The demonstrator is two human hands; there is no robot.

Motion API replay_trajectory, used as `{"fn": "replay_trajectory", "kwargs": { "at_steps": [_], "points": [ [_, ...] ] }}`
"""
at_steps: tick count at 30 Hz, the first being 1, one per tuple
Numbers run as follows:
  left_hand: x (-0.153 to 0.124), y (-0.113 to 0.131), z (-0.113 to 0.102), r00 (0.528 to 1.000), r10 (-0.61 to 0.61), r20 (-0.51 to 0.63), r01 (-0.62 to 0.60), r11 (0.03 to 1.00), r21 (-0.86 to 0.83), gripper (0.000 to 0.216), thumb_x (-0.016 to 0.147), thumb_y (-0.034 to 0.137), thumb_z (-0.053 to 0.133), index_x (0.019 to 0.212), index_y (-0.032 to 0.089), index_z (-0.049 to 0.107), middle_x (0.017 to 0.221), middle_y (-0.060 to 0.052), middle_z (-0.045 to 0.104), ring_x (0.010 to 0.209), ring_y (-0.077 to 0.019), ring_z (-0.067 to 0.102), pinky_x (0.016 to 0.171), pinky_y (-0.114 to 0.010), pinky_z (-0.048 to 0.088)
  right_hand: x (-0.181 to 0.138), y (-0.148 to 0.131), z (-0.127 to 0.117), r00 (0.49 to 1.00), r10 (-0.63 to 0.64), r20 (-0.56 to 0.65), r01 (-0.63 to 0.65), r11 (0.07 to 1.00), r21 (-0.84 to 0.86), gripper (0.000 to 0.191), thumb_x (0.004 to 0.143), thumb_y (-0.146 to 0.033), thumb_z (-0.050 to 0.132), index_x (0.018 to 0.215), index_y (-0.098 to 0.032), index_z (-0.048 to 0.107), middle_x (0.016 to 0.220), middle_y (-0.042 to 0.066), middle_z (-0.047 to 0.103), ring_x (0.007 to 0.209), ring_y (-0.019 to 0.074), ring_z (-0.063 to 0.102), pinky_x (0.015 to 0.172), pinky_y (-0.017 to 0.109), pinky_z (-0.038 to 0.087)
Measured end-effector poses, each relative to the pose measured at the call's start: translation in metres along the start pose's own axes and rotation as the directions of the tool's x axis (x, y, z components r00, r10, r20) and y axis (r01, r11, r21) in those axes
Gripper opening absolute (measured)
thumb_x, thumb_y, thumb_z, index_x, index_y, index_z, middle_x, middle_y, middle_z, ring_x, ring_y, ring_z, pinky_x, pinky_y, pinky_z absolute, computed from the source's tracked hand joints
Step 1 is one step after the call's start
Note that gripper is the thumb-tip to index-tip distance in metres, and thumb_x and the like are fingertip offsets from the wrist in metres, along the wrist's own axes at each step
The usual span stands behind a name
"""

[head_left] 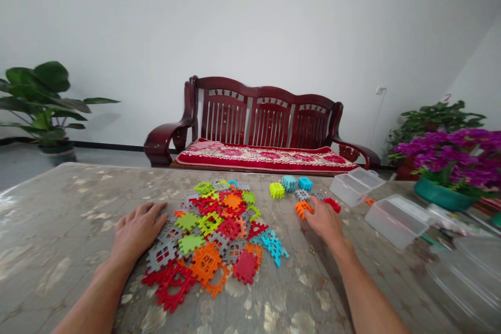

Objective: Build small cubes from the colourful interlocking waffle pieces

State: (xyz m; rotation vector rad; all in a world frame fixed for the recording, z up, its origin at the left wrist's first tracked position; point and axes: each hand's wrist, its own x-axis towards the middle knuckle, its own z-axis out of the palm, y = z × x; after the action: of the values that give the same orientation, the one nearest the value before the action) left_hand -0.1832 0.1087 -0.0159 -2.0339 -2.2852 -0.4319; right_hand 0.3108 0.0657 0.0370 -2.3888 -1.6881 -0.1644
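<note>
A heap of flat interlocking plastic tiles (213, 232) in red, orange, green, grey and blue lies on the marbled table (58, 219). My left hand (136, 229) rests flat and open on the table at the heap's left edge, fingertips touching grey tiles. My right hand (323, 219) reaches forward to the right of the heap, fingers curled around an orange assembled block (303, 209). Beyond it stand a yellow-green block (276, 190), two blue blocks (296, 183), a grey one (302, 195) and a red one (332, 203).
Two clear plastic boxes (354, 186) (397, 219) sit at the right, with more clear lids nearer the right edge. A pot of purple flowers (456, 167) stands far right. A dark wooden bench (258, 130) with red cushion and potted plants are behind the table.
</note>
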Motion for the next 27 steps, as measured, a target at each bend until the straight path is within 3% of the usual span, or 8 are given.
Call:
{"fn": "replay_trajectory", "kwargs": {
  "at_steps": [4, 9, 12, 16, 21, 27],
  "points": [
    [0.0, 0.001, 0.001, 1.0, -0.005, -0.011, 0.005, 1.0, 0.01, 0.053, 0.095, 0.047, 0.034, 0.136, 0.026, 0.06, 0.142, -0.014, 0.055, 0.127, -0.0372, 0.053, 0.107, -0.054, 0.037, -0.007, -0.025, 0.005, 0.995, -0.104, 0.0, 0.102, 0.98, 0.171, 0.046, 0.087, -0.03, 0.054, 0.131, -0.022, 0.064, 0.121, 0.009, 0.072, 0.109, 0.0238, 0.066, 0.091, 0.032, 0.049],
    [-0.001, 0.001, 0.001, 1.0, -0.014, -0.003, 0.014, 0.999, 0.036, 0.052, 0.095, 0.046, 0.033, 0.136, 0.028, 0.06, 0.142, -0.012, 0.056, 0.128, -0.0341, 0.053, 0.11, -0.052, 0.036, -0.02, -0.102, 0.011, 0.931, -0.356, 0.076, 0.274, 0.822, 0.498, 0.042, 0.084, -0.025, 0.057, 0.125, -0.021, 0.067, 0.111, 0.004, 0.076, 0.095, 0.018, 0.069, 0.088, 0.027, 0.05],
    [-0.001, 0.001, -0.001, 1.0, -0.012, 0.014, 0.011, 0.998, 0.057, 0.052, 0.096, 0.046, 0.031, 0.137, 0.028, 0.058, 0.144, -0.011, 0.054, 0.131, -0.032, 0.051, 0.111, -0.05, 0.035, -0.021, -0.153, 0.007, 0.896, -0.443, 0.038, 0.37, 0.79, 0.489, 0.042, 0.085, -0.031, 0.058, 0.124, -0.022, 0.068, 0.114, 0.005, 0.075, 0.102, 0.0195, 0.067, 0.093, 0.028, 0.048],
    [-0.002, 0.003, -0.004, 0.999, -0.019, 0.031, 0.017, 0.998, 0.066, 0.054, 0.096, 0.047, 0.03, 0.139, 0.029, 0.057, 0.144, -0.01, 0.053, 0.131, -0.0319, 0.05, 0.111, -0.049, 0.035, -0.017, -0.199, -0.002, 0.888, -0.459, 0.038, 0.423, 0.844, 0.33, 0.044, 0.087, -0.043, 0.054, 0.123, -0.022, 0.067, 0.118, 0.008, 0.073, 0.111, 0.024, 0.064, 0.096, 0.033, 0.047],
    [-0.001, 0.002, -0.003, 1.0, -0.019, 0.024, 0.018, 0.998, 0.052, 0.054, 0.096, 0.046, 0.03, 0.139, 0.028, 0.057, 0.144, -0.011, 0.054, 0.131, -0.033, 0.051, 0.11, -0.049, 0.036, -0.017, -0.218, -0.002, 0.888, -0.445, 0.116, 0.424, 0.89, 0.167, 0.04, 0.083, -0.04, 0.056, 0.112, -0.017, 0.071, 0.11, 0.013, 0.075, 0.106, 0.0282, 0.067, 0.09, 0.036, 0.049],
    [0.0, 0.001, -0.002, 0.999, -0.028, 0.027, 0.027, 0.998, 0.055, 0.053, 0.096, 0.047, 0.032, 0.138, 0.029, 0.058, 0.145, -0.011, 0.054, 0.129, -0.0341, 0.052, 0.11, -0.05, 0.036, -0.016, -0.207, 0.003, 0.899, -0.43, 0.083, 0.413, 0.896, 0.165, 0.038, 0.092, -0.039, 0.046, 0.108, -0.017, 0.072, 0.107, 0.014, 0.075, 0.101, 0.0259, 0.069, 0.085, 0.032, 0.048]
  ]
}}
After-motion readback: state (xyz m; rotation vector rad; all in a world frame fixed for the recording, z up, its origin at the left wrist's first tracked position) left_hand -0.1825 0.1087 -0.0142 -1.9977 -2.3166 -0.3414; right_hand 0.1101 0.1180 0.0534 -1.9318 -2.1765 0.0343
